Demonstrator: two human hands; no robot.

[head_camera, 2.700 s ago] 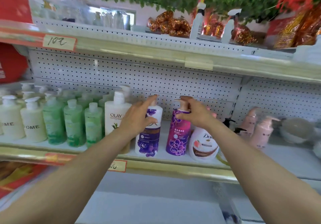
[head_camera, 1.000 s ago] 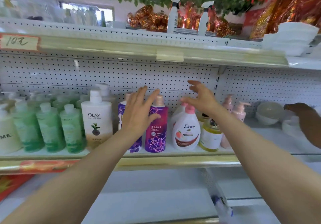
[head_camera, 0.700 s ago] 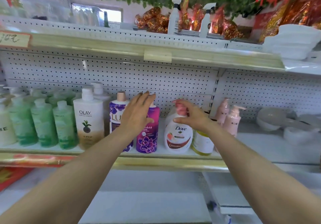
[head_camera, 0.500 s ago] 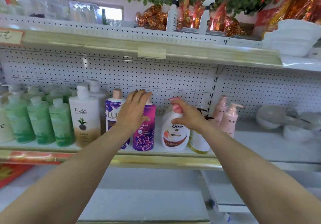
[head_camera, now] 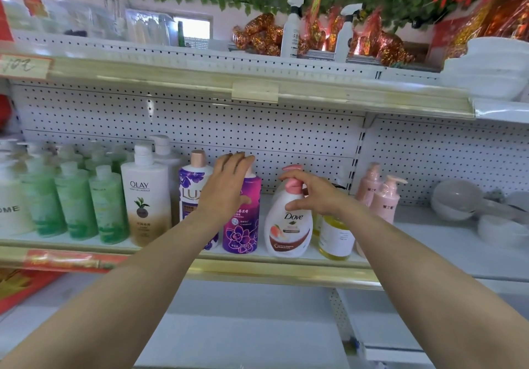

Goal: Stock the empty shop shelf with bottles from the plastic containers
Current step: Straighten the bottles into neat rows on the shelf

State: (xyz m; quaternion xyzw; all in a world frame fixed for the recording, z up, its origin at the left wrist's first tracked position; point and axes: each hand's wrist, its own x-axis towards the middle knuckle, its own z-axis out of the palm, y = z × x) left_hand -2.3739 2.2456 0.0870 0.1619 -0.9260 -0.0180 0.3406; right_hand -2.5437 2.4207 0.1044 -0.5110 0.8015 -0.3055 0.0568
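Observation:
A row of bottles stands on the white shelf (head_camera: 280, 272). My left hand (head_camera: 226, 188) rests with straight fingers over the cap and shoulder of a magenta flower-print bottle (head_camera: 242, 232). Left of that stand a purple Lux bottle (head_camera: 189, 194) and a white Olay bottle (head_camera: 146, 197). My right hand (head_camera: 315, 194) curls its forefinger and thumb round the pink pump of a white Dove bottle (head_camera: 287, 231), which stands upright. A yellow bottle (head_camera: 335, 237) is partly hidden behind my right wrist.
Several green bottles (head_camera: 74, 202) and white ones fill the shelf's left end. Two pink pump bottles (head_camera: 383, 197) and grey bowls (head_camera: 452, 199) sit to the right. An upper shelf (head_camera: 315, 91) carries spray bottles and stacked white bowls (head_camera: 498, 65). A lower shelf lies beneath.
My right hand came down from the back panel onto the Dove bottle's pump and stays there. My left hand has stayed on the magenta bottle. The view shifted slightly.

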